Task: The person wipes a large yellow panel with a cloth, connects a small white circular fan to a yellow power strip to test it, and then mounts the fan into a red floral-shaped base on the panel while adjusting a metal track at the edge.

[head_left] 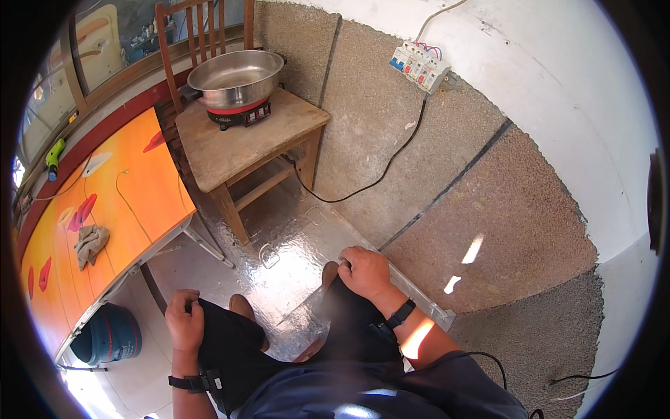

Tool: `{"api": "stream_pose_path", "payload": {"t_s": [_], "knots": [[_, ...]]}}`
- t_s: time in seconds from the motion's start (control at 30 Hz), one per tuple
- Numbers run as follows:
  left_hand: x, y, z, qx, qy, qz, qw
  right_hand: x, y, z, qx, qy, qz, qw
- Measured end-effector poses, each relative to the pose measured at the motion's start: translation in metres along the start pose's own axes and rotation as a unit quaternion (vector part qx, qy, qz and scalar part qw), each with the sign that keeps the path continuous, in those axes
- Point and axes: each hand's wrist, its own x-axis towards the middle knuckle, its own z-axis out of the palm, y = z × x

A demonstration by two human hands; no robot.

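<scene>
"Taking the wooden chair point(279, 127) as our mark, what's on its near side?"
"The right hand point(365, 271) and, farther left, the left hand point(186, 318)."
"And the fingers point(356, 255)?"
"Curled together on each, against the black trousers point(241, 349) at the knees. Whether they pinch any cloth, I can't tell."
"So the trousers are where?"
"Right against the fingers, on the chair's near side."
"Anything else?"
"A steel pan point(237, 78) on a hot plate point(244, 115) atop the chair; left of it, a table point(136, 199) bearing a crumpled rag point(91, 246)."
</scene>
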Motion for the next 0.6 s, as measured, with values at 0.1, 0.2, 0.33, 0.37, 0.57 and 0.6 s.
{"api": "stream_pose_path", "payload": {"t_s": [0.1, 0.2, 0.33, 0.37, 0.57, 0.6], "knots": [[0.0, -0.0004, 0.0004, 0.001, 0.002, 0.0, 1.0, -0.0005, 0.0008, 0.0007, 0.0, 0.005, -0.002, 1.0], [-0.0001, -0.0003, 0.0004, 0.001, 0.003, -0.003, 1.0, -0.0004, 0.0008, 0.0011, 0.0, 0.005, -0.001, 1.0], [-0.0003, 0.0004, 0.0004, 0.004, 0.002, -0.002, 1.0, -0.0004, 0.0002, 0.0005, -0.002, 0.002, 0.003, 1.0], [-0.0002, 0.0008, 0.0003, 0.006, 0.002, -0.001, 1.0, -0.0005, -0.0001, 0.0004, -0.003, 0.001, 0.004, 1.0], [-0.0002, 0.0005, -0.0007, 0.008, 0.001, 0.005, 1.0, 0.0004, -0.0025, -0.0006, 0.001, 0.003, 0.009, 1.0], [-0.0002, 0.0006, -0.0007, 0.008, 0.001, 0.004, 1.0, 0.0004, -0.0026, -0.0006, 0.002, 0.003, 0.009, 1.0]]}}
